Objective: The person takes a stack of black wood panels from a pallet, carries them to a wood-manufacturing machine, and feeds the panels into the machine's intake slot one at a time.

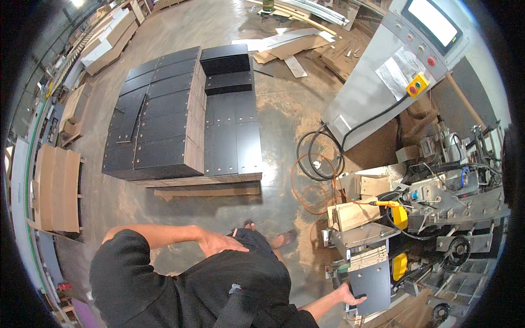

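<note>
My left hand (224, 244) lies flat against my dark clothing at the waist, fingers stretched out, holding nothing. At lower right, my right hand (345, 295) is at the left edge of a dark grey panel (373, 287) with small holes near its far end. One digit reaches over the panel's top face; the other fingers are partly hidden, and the hand seems to grip the edge. The panel tops a stack with pale board edges (368, 258) showing, set in the machine (459, 208).
A large stack of black drilled panels (164, 117) stands ahead on a low support. Right of it rise a grey control cabinet (377, 82) and a yellow button box (417, 86). Coiled black cable (320, 158) and orange hose (293, 188) lie on the dusty floor. Brown boards (56, 188) are stacked left.
</note>
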`<move>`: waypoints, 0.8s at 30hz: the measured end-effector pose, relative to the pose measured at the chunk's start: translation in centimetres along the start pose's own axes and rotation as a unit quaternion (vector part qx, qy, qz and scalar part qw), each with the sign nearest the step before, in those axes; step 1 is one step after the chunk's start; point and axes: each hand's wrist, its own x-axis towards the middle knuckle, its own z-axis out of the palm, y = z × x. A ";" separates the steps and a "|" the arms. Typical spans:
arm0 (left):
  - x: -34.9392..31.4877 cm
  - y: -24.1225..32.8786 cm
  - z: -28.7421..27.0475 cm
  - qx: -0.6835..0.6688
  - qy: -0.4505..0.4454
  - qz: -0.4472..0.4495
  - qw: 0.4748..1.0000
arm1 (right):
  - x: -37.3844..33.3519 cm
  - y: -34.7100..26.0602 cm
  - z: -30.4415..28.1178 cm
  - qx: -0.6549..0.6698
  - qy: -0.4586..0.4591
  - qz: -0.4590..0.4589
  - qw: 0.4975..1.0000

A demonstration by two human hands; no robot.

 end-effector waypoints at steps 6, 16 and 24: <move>-2.2 -2.3 -0.2 -0.024 -0.008 0.005 1.000 | -3.1 1.9 -1.8 -0.094 -0.091 0.066 0.989; 2.2 1.0 -7.9 -0.252 0.408 -0.082 0.873 | -11.5 15.9 6.3 -0.256 -0.149 0.282 0.912; 15.4 4.8 -15.5 -0.114 0.459 0.010 0.881 | -7.5 33.1 15.1 -0.012 -0.311 0.474 0.824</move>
